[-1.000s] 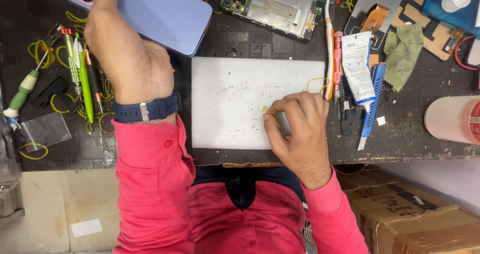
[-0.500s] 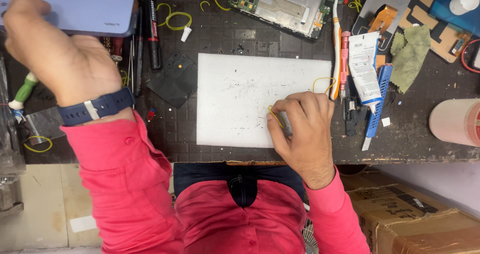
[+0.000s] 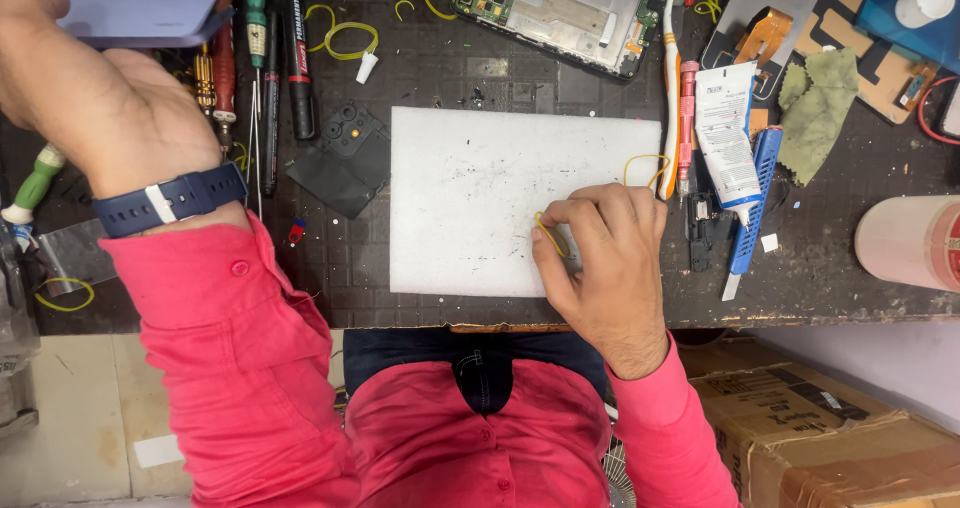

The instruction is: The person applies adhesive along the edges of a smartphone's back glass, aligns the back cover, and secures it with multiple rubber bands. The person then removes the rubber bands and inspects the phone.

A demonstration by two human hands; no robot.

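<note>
My left hand [image 3: 95, 98] grips the lilac phone [image 3: 125, 6]. My right hand [image 3: 605, 258] pinches a yellow rubber band [image 3: 550, 236] on the white mat [image 3: 470, 198]; I judge banding the phone comes next.

Lavender phone [image 3: 130, 6]: flat rectangular slab, plain back facing up, held level at the top-left corner of the dark bench, gripped from its near edge and partly cut off by the frame. Yellow rubber band [image 3: 551, 236]: thin loop, pinched at fingertips, lying against the right part of the white foam pad [image 3: 470, 198], which lies flat mid-bench.
</note>
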